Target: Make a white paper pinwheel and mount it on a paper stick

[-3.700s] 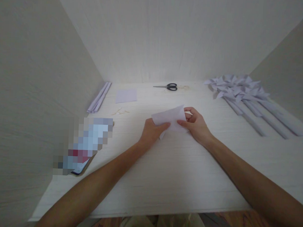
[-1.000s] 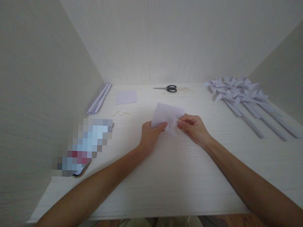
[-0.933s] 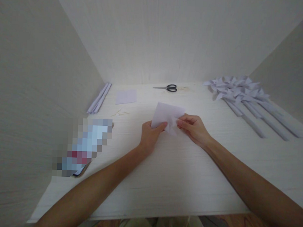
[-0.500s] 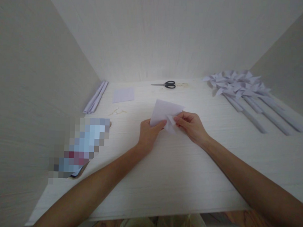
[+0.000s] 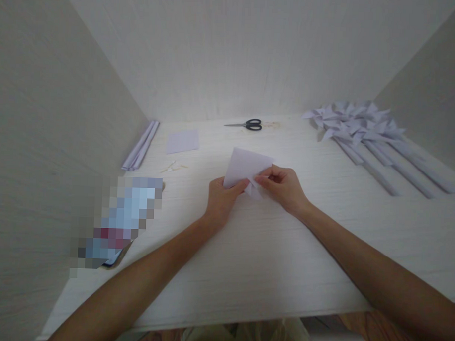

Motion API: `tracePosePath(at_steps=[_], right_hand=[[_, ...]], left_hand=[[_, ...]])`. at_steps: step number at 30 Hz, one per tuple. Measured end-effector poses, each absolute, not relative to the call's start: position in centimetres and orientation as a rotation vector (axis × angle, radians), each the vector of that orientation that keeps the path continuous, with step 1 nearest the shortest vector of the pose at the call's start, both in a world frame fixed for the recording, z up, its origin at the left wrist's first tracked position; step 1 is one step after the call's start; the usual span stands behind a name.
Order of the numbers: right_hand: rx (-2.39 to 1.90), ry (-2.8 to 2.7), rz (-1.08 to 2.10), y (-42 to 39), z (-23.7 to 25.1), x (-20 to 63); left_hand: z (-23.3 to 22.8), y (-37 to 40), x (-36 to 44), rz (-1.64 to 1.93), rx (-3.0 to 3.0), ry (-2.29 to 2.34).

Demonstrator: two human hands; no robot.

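I hold a pale lilac folded paper [image 5: 244, 166] just above the middle of the white table [image 5: 269, 261]. My left hand [image 5: 221, 200] pinches its lower left edge. My right hand [image 5: 281, 185] pinches a small folded flap at its lower right side. The sheet stands tilted up, with its far corner pointing away from me.
Black-handled scissors [image 5: 247, 124] lie by the back wall. A flat lilac sheet [image 5: 183, 140] and rolled paper sticks [image 5: 140, 145] are at the back left. Several finished paper pinwheels [image 5: 363, 133] lie at the right. A blurred phone [image 5: 117, 221] rests at the left. Walls enclose three sides.
The paper was turned from lying low to standing tilted up. My right hand's fingers have moved in onto a small flap at its lower edge. The view shifted slightly.
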State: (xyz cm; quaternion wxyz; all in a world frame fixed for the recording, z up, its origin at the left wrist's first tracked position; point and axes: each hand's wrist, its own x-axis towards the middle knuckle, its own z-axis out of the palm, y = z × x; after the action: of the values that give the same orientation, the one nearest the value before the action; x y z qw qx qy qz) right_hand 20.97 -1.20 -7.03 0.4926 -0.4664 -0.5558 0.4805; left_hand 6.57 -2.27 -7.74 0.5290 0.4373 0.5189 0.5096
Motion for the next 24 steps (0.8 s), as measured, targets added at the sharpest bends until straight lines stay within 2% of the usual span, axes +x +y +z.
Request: tracePosePath(at_steps=[12, 24], right_hand=[[-1.181, -1.444, 1.058, -1.17, -7.01, 20.96], [-1.110, -1.437, 1.135, -1.09, -6.94, 21.29]], left_hand=[[-7.42, -2.39, 6.67, 1.218, 1.013, 1.263], [-7.41, -2.37, 6.37, 1.172, 1.110, 1.296]])
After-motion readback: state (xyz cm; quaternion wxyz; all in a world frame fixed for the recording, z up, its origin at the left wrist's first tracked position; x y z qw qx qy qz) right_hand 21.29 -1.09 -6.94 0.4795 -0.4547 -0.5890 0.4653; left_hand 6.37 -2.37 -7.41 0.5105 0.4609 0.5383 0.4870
